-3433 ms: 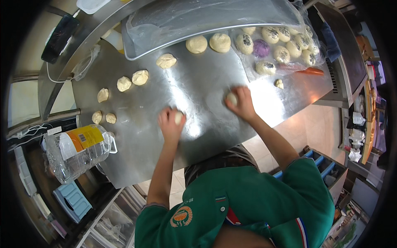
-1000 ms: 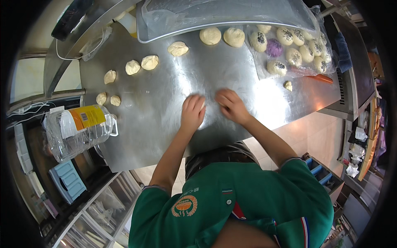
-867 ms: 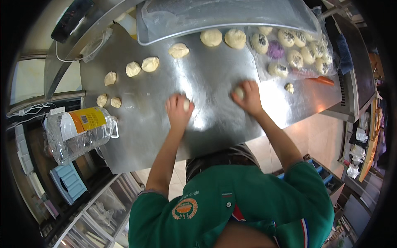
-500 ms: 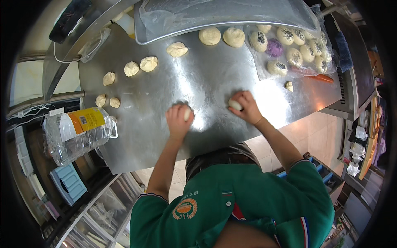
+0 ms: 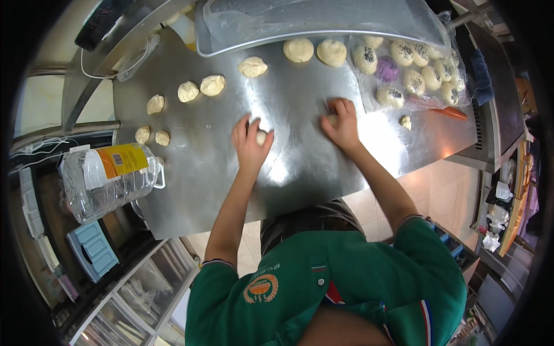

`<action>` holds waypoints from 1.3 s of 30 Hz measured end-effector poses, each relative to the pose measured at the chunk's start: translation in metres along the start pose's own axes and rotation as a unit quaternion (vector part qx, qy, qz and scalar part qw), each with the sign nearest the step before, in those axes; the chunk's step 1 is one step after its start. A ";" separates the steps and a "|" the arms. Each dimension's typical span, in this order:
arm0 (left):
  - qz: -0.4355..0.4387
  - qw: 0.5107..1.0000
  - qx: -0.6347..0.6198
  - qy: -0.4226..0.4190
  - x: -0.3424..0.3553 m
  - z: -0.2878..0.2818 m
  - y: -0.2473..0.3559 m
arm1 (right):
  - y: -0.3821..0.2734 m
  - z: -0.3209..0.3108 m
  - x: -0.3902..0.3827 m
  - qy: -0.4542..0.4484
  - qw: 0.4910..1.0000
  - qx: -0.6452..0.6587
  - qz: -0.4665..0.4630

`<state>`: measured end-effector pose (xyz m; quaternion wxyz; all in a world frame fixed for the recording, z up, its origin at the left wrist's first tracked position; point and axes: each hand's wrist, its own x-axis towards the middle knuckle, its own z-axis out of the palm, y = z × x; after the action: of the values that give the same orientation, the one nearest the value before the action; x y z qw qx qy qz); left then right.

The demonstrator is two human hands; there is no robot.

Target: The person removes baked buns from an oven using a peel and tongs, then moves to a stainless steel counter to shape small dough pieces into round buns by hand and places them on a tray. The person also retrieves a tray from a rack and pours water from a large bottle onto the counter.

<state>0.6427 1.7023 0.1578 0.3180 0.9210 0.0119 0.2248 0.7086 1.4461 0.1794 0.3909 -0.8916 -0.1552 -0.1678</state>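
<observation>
I see my left hand [image 5: 249, 141] cupped over a small dough ball [image 5: 261, 137] mid steel table [image 5: 190, 184], fingers curled round it; right hand [image 5: 342, 122] likewise closed on another dough piece [image 5: 331, 120], shaped buns [image 5: 404, 69] beyond

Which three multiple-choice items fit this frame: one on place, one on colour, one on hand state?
1. Where does the clear plastic jug lie?
A. At the left edge of the steel table
B. By the tray at the far side
C. Beside the right hand

2. What colour is the odd bun among the seeded buns?
A. Green
B. Purple
C. Red

3. What is the left hand doing?
A. Lying flat on bare steel
B. Raised off the table
C. Cupping a dough ball

Answers: 1 A, the jug lies on its side at the table's left edge. 2 B, one bun is purple. 3 C, dough shows between its curled fingers.
</observation>
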 end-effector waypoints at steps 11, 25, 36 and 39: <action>0.027 0.998 0.056 -0.014 -0.009 -0.007 0.004 | 0.007 -0.022 -0.020 0.010 0.999 -0.026 0.026; 0.019 0.999 0.022 -0.044 0.014 0.007 0.009 | 0.014 -0.007 0.012 -0.009 0.998 0.026 0.051; 0.025 0.996 0.013 -0.083 0.001 -0.012 0.017 | 0.019 -0.033 -0.013 -0.004 0.999 -0.018 0.041; 0.055 0.997 -0.047 -0.012 0.019 0.020 0.012 | 0.006 0.008 0.013 0.032 0.997 -0.067 -0.009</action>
<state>0.6670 1.6842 0.1591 0.3479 0.9071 -0.0529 0.2308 0.7245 1.4495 0.1759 0.3337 -0.9085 -0.1386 -0.2098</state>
